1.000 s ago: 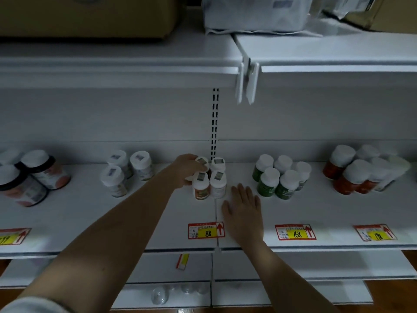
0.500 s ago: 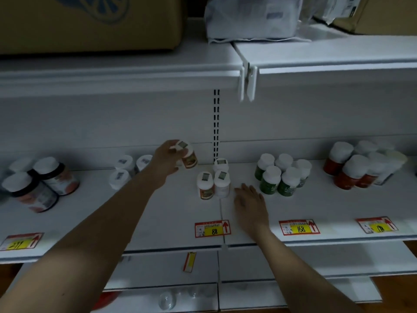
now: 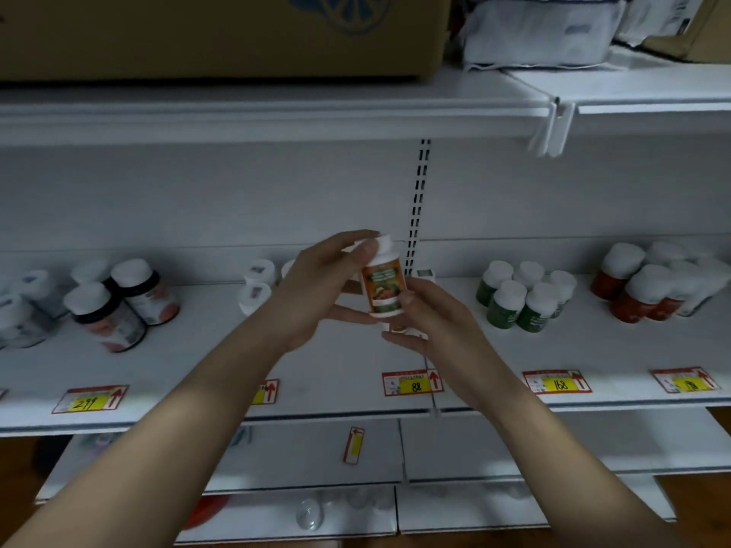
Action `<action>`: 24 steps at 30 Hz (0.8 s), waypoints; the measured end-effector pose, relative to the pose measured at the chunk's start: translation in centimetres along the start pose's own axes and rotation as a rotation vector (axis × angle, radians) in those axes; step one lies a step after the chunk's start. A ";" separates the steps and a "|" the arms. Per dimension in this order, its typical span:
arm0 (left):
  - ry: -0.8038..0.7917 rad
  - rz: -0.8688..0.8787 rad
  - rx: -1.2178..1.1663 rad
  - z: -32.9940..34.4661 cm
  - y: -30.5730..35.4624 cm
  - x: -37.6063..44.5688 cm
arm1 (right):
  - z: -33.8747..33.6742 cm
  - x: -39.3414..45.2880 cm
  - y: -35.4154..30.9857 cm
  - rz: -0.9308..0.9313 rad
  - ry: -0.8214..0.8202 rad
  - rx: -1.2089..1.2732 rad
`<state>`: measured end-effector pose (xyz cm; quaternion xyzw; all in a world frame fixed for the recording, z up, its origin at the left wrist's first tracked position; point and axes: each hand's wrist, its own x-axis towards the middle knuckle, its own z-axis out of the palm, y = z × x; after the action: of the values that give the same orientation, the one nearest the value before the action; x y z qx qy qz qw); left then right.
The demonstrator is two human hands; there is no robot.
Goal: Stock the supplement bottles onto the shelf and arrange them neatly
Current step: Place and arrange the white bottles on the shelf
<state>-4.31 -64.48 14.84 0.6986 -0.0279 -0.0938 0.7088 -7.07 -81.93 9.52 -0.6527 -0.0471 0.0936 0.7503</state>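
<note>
A bottle with an orange label and white cap is held upright in the air between both hands, above the front of the shelf and just above the tag marked 88. It is grasped by the left hand, with the thumb curled over the cap and fingers under the base. The lower right side of the bottle is pinched by the right hand, the thumb lying on the label and the other fingers spread below.

Below the bottle, a loose red and yellow tag is seen on a lower shelf. To the left of the bottle, dark jars with white caps are stood on the shelf above a tag marked 299, and small white bottles are partly hidden behind the left wrist. To the right of the bottle, green bottles are grouped behind a tag marked 168, and red bottles are set further right.

Behind the bottle, a slotted upright is fixed to the back wall. Above it, a cardboard box and a wrapped white pack are kept on the top shelf.
</note>
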 end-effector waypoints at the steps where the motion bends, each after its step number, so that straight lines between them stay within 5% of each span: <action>1: 0.003 0.000 0.000 0.1 0.1 -0.5 | 0.5 -0.4 -0.3 0.000 -0.006 0.021; 14: -0.009 -0.064 -0.084 -0.3 -2.9 -4.0 | 1.9 -3.6 0.8 -0.013 0.058 0.312; 24: 0.066 -0.067 -0.126 5.3 -2.4 -3.7 | -3.0 -4.2 -0.5 -0.061 -0.022 0.194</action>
<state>-9.08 -69.13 12.87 0.6560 0.0245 -0.0959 0.7483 -10.55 -85.76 9.83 -0.5744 -0.0657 0.0819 0.8118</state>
